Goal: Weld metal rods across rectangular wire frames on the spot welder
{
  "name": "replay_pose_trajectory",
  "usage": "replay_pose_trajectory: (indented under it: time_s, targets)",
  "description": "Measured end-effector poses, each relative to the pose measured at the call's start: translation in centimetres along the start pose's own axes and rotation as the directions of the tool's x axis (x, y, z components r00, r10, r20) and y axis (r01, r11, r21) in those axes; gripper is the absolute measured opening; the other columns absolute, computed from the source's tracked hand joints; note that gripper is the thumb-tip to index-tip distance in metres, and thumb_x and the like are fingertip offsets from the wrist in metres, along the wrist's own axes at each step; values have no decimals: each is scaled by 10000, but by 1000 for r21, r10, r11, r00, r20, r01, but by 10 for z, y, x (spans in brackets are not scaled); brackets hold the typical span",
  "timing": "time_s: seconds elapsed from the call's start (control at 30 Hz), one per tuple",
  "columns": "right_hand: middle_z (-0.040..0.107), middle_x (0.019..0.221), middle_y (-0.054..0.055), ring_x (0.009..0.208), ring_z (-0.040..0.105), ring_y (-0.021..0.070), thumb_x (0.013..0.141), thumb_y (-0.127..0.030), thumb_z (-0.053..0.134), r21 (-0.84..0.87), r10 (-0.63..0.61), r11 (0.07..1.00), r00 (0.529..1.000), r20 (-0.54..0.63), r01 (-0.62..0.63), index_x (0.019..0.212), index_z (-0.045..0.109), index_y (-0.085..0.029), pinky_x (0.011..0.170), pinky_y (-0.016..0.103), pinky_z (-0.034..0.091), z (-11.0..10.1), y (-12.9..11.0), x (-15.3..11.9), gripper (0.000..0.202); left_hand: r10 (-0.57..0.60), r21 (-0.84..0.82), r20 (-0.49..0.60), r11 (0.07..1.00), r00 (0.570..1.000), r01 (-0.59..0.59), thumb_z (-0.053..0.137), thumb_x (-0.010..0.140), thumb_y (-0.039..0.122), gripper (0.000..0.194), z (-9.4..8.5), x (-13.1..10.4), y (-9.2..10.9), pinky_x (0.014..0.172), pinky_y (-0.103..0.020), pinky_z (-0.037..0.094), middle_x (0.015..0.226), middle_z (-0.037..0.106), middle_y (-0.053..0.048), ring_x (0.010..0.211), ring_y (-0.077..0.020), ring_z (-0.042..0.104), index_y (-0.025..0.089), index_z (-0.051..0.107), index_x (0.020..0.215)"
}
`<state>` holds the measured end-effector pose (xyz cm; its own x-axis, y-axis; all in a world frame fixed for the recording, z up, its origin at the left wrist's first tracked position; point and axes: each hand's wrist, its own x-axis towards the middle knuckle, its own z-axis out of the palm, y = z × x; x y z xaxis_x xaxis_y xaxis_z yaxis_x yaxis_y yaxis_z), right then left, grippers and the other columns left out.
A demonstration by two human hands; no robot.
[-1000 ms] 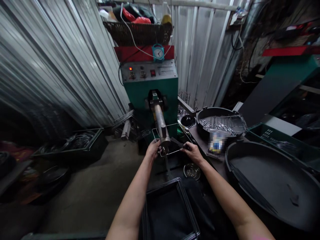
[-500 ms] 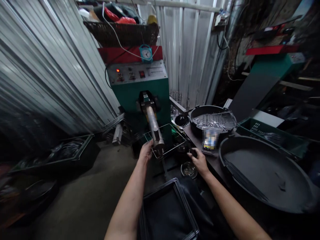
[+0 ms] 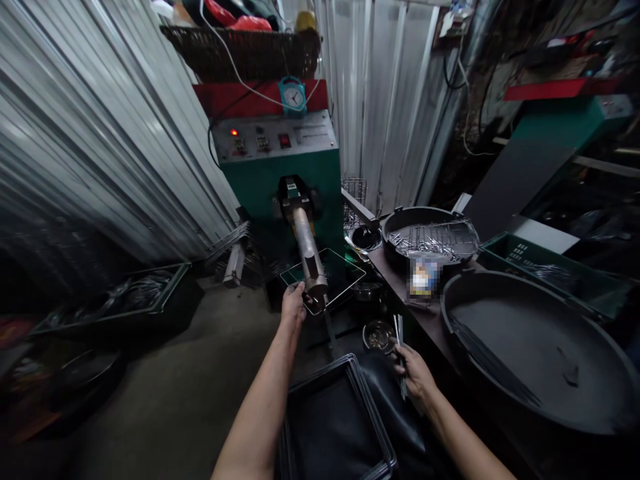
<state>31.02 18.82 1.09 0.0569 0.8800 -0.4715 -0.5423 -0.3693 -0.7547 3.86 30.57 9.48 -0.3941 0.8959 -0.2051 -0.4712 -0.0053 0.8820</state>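
Observation:
My left hand [image 3: 294, 303] is closed on the near left side of a rectangular wire frame [image 3: 345, 291], beside the tip of the machine's metal arm [image 3: 309, 257]. The wire frame lies level around that tip. In my right hand [image 3: 414, 371] is a small bundle of thin metal rods [image 3: 399, 328], held upright to the right of a small round bowl [image 3: 379, 335] with small bits in it. Several stacked wire frames [image 3: 367, 407] rest on the dark covering over my lap.
The green machine [image 3: 280, 167] stands ahead, a blue clock [image 3: 293, 97] on its front. To the right are a round pan of wire pieces [image 3: 430, 233], a large dark pan [image 3: 530, 333] and a green crate [image 3: 550, 273]. Another crate [image 3: 165, 293] sits on the floor at left.
My right hand has moved down and toward me, and the bundle of rods now shows in it. My left hand stays on the wire frame, which has shifted slightly left.

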Motion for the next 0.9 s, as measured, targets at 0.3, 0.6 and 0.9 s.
replay_pose_trajectory:
  time_s: [0.3,0.6,0.9]
  targets:
    - [487,633,-9,521,452,56,626,-184,643,53,53,997,986,157,-62,821,610,-133,348,118,284,8,-16,-19,204,-6,1,17,1000,1000,6,671,528,316,311,3,-6,9,341,-168,292,429,438,82,327,-46,391,165,442,674]
    - [611,746,20,686,555,133,659,-348,639,-242,-320,906,936,145,347,890,622,-168,587,224,433,9,-7,-28,293,-53,136,95,990,994,40,678,547,336,348,-41,-74,25,322,-136,266,448,465,89,323,-32,367,183,449,759]
    - [572,697,16,612,542,140,751,-365,517,-618,-571,548,792,216,563,884,548,-146,610,281,450,-3,-5,-41,258,-133,314,199,947,971,65,602,634,375,305,-80,-145,23,310,-139,239,460,458,85,307,-31,355,189,484,845]
